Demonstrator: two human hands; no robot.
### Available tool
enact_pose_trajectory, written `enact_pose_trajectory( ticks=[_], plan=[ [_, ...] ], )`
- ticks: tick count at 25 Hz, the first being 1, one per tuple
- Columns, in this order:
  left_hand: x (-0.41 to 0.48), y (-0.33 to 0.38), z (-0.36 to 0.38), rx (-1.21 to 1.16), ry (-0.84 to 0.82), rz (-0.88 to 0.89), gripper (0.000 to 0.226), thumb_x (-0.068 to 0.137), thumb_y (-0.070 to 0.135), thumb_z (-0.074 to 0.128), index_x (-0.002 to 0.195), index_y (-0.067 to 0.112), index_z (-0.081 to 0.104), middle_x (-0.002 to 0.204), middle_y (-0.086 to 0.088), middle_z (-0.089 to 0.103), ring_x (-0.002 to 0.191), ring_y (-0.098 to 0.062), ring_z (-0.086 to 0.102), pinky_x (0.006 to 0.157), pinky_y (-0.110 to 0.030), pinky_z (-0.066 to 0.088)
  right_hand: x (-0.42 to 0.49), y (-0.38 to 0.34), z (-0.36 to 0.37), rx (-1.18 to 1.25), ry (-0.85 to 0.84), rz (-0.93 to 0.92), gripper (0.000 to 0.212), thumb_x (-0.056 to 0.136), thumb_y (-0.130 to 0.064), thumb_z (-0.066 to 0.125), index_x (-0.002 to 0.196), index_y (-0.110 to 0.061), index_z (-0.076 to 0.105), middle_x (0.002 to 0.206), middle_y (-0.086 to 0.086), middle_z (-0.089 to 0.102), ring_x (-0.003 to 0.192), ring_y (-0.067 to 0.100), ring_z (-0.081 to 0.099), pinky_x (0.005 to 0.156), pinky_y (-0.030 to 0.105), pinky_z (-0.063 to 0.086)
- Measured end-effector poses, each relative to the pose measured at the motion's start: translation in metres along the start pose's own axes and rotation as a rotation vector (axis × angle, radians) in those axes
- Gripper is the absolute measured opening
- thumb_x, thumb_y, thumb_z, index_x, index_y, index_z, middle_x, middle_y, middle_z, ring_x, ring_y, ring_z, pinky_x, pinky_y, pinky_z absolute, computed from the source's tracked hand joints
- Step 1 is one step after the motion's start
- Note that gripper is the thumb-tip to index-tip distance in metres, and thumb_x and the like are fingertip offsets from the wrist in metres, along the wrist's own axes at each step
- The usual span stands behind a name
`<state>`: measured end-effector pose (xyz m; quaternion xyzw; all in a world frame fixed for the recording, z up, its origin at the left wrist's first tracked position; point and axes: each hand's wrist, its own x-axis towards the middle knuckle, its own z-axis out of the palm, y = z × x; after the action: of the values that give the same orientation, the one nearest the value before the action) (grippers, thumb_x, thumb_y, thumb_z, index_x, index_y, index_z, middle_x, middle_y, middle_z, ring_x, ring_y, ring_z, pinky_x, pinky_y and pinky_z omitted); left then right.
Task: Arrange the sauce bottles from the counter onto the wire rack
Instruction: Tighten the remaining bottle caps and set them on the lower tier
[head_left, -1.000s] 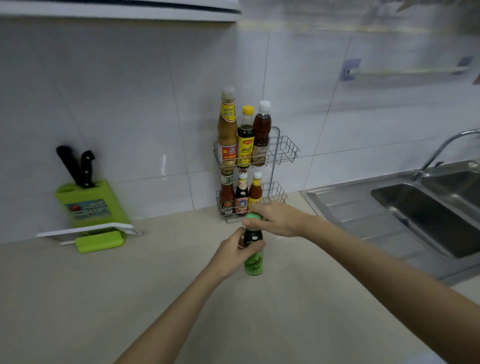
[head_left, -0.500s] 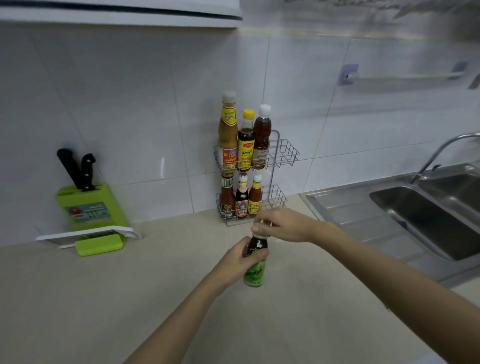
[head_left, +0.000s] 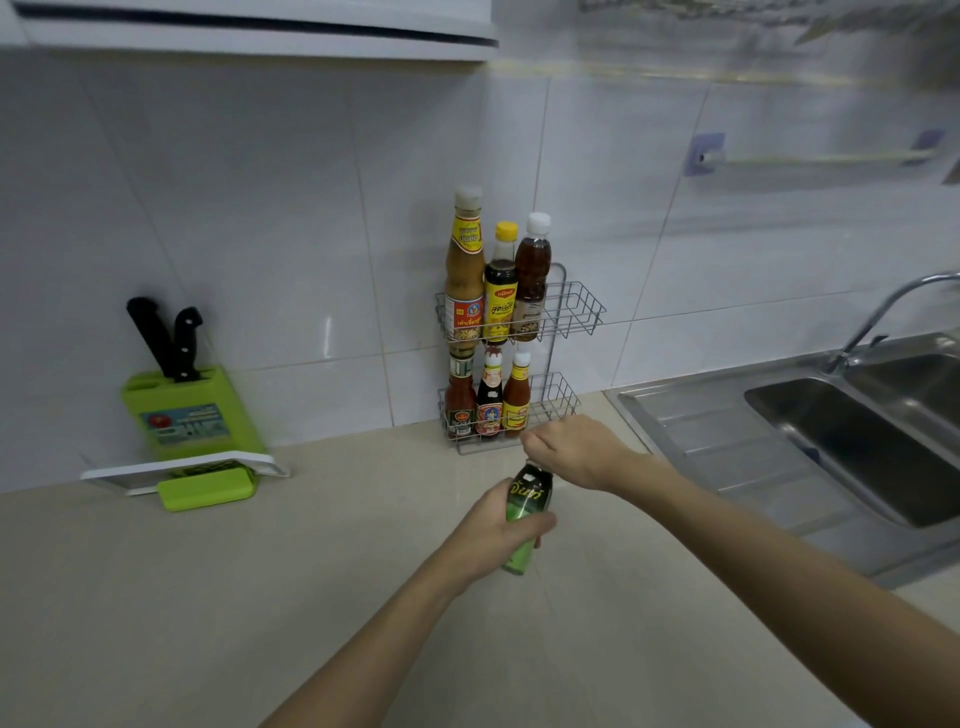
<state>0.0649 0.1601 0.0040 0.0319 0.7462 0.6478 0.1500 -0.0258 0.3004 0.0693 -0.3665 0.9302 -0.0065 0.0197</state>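
Near the middle of the frame, a little below centre, my left hand (head_left: 493, 530) is wrapped around the body of a green-labelled sauce bottle (head_left: 524, 519), which tilts with its top leaning toward the upper right. My right hand (head_left: 576, 452) is closed in a loose fist over the top of that bottle, hiding its cap; I cannot tell how much of the neck it covers. I cannot tell whether the bottle's base touches the pale surface (head_left: 260, 597) or hangs just above it.

Just above my hands, against the tiled wall, stands the wire rack (head_left: 571, 312) with two tiers. On the upper tier, at its left end, three tall bottles stand side by side: a tan sauce bottle (head_left: 464, 270), a dark bottle with a yellow cap (head_left: 500, 291) and a brown bottle with a white cap (head_left: 532, 275). On the lower tier, again at the left, three short bottles (head_left: 488, 400) stand in a row. The right ends of both tiers hold nothing.

At the left of the frame a green knife block (head_left: 192, 415) with two black handles leans against the wall. At the right edge sits a steel sink (head_left: 841, 441) with a curved tap (head_left: 883, 312).
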Motion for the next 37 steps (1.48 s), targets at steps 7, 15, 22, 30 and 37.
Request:
enact_pose_trajectory(
  ticks=[7,15,22,30,37],
  plan=[
    [0.000,-0.017,0.028,0.313,0.265,-0.103,0.043,0.075,0.053,0.062,0.100,0.020,0.053,0.091,-0.006,0.068,0.080,-0.024,0.068,0.063,-0.035,0.053,-0.006,-0.006,0.019,-0.232,-0.200,0.077,0.021,0.096,-0.016,0.046,0.110,0.000,0.049,0.103,0.021,0.061,0.090,0.037,0.061,0.067,0.041,0.048],
    [0.024,-0.011,0.012,0.315,0.240,-0.082,0.043,0.069,0.054,0.069,0.095,0.026,0.049,0.081,0.006,0.059,0.066,-0.011,0.059,0.043,-0.021,0.044,-0.004,0.007,0.031,0.577,-0.062,0.442,0.051,0.096,-0.049,0.041,0.090,-0.001,0.055,0.086,0.014,0.063,0.075,0.026,0.057,0.062,0.037,0.048],
    [0.063,-0.009,-0.010,0.145,0.120,-0.036,0.046,0.079,0.039,0.070,0.119,0.023,0.053,0.102,0.002,0.065,0.088,-0.011,0.065,0.070,-0.029,0.059,0.017,0.028,0.038,1.157,0.161,0.537,0.035,0.087,-0.052,0.059,0.102,-0.020,0.060,0.092,0.002,0.067,0.080,0.014,0.068,0.054,0.030,0.060],
    [0.118,-0.063,-0.081,0.082,0.409,-0.252,0.015,0.092,0.014,0.058,0.105,0.011,0.063,0.112,-0.011,0.068,0.105,-0.024,0.063,0.090,-0.035,0.049,0.067,0.099,0.058,0.850,0.735,0.701,0.037,0.090,-0.039,0.060,0.112,-0.010,0.057,0.108,0.007,0.054,0.089,0.019,0.060,0.077,0.044,0.057],
    [0.148,-0.085,-0.106,0.099,0.774,-0.174,0.018,0.093,0.001,0.050,0.109,0.003,0.059,0.105,-0.013,0.066,0.102,-0.032,0.062,0.081,-0.027,0.043,0.117,0.141,0.090,0.821,0.728,0.666,0.031,0.091,-0.022,0.062,0.117,-0.007,0.056,0.110,0.006,0.050,0.094,0.017,0.054,0.087,0.032,0.050]
  ],
)
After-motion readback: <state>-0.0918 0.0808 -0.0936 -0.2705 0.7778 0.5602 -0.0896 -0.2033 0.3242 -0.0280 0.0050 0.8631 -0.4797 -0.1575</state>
